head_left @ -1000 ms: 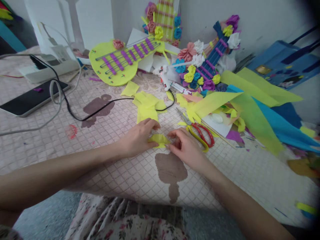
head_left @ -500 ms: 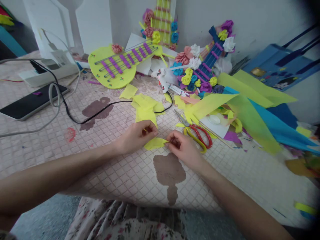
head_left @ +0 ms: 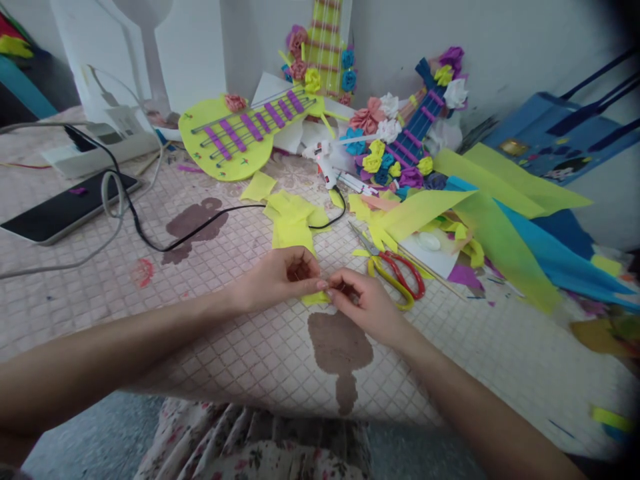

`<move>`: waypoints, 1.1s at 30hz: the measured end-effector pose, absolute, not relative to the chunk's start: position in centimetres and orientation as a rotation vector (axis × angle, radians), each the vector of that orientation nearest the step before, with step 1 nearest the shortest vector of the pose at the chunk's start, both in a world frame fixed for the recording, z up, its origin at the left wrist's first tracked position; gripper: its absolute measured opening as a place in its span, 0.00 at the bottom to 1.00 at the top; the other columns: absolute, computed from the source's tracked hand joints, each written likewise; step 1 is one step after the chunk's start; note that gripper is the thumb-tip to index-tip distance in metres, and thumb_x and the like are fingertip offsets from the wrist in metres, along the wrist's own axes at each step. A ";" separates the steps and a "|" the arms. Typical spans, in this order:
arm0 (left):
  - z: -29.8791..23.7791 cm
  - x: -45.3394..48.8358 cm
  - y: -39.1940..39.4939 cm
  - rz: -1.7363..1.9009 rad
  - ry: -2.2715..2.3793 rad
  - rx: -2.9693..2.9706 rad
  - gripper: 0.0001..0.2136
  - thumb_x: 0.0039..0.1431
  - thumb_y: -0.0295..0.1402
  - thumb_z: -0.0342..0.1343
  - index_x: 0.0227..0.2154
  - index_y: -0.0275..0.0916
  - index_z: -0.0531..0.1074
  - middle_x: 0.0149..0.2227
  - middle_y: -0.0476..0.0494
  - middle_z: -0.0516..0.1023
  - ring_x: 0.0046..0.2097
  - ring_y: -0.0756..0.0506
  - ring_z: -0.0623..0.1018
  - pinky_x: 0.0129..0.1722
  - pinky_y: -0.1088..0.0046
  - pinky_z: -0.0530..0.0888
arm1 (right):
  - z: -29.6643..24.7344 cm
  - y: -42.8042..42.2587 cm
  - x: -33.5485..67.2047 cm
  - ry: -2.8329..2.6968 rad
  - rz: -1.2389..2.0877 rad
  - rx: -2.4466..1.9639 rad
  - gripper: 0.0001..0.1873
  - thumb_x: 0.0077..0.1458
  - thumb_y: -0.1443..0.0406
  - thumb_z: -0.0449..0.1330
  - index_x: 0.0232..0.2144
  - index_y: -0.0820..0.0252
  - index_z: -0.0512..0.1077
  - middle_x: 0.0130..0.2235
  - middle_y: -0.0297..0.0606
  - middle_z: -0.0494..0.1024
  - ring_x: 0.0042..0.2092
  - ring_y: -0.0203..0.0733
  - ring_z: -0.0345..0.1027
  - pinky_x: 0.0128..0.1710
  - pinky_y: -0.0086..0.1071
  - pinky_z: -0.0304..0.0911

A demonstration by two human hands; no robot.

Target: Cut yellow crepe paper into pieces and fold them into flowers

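Between my two hands is a small piece of yellow crepe paper [head_left: 315, 298], mostly hidden by the fingers. My left hand [head_left: 285, 277] pinches it with thumb and forefinger. Thumb and fingers of my right hand [head_left: 363, 300] are closed on its other side, and the fingertips of both hands meet. Just beyond the hands lies a pile of yellow crepe paper pieces [head_left: 291, 217]. Scissors [head_left: 395, 270] with red and yellow handles rest to the right of my right hand. Farther back stands a white glue gun [head_left: 324, 163] with a black cord.
A yellow paper guitar [head_left: 225, 157] with purple strips lies at the back, near a blue guitar [head_left: 413, 137] edged with paper flowers. Yellow and blue crepe sheets [head_left: 515, 240] spread at right. A phone [head_left: 65, 207], cables and a power strip [head_left: 100, 143] occupy the left.
My hands have come together, the left moving right until the fingertips meet. The yellow paper, stretched between them before, is now bunched and more hidden.
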State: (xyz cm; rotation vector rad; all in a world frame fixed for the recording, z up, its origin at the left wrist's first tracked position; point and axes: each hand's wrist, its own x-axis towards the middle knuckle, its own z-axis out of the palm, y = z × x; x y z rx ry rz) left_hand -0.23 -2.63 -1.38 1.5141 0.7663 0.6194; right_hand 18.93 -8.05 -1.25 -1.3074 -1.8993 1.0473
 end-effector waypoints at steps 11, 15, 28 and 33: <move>-1.1 0.2 -2.9 0.720 0.817 1.294 0.11 0.52 0.34 0.60 0.34 0.34 0.67 0.27 0.52 0.68 0.26 0.55 0.68 0.24 0.81 0.65 | -1.8 -7.7 18.8 -1.406 1.421 -1.194 0.10 0.51 0.61 0.63 0.29 0.59 0.67 0.27 0.30 0.69 0.28 0.31 0.63 0.28 0.27 0.61; -1.1 0.3 -3.0 0.645 0.827 1.287 0.12 0.52 0.33 0.60 0.36 0.33 0.68 0.27 0.51 0.70 0.26 0.55 0.69 0.25 0.80 0.66 | -2.0 -7.6 19.0 -1.308 1.423 -1.205 0.10 0.52 0.60 0.62 0.28 0.60 0.67 0.27 0.30 0.70 0.26 0.30 0.62 0.27 0.27 0.61; -0.9 0.2 -3.0 0.638 0.800 1.262 0.12 0.52 0.35 0.60 0.35 0.34 0.69 0.30 0.49 0.71 0.28 0.54 0.70 0.25 0.80 0.65 | -1.5 -8.0 18.4 -1.456 1.461 -1.237 0.08 0.53 0.62 0.60 0.28 0.59 0.64 0.26 0.30 0.69 0.27 0.32 0.63 0.27 0.28 0.59; -0.8 -0.1 -2.7 0.608 0.813 1.325 0.13 0.53 0.37 0.59 0.38 0.34 0.68 0.28 0.50 0.70 0.26 0.54 0.68 0.24 0.80 0.62 | -1.3 -8.1 18.7 -1.566 1.490 -1.240 0.03 0.55 0.65 0.57 0.32 0.59 0.66 0.28 0.30 0.71 0.28 0.32 0.64 0.27 0.27 0.58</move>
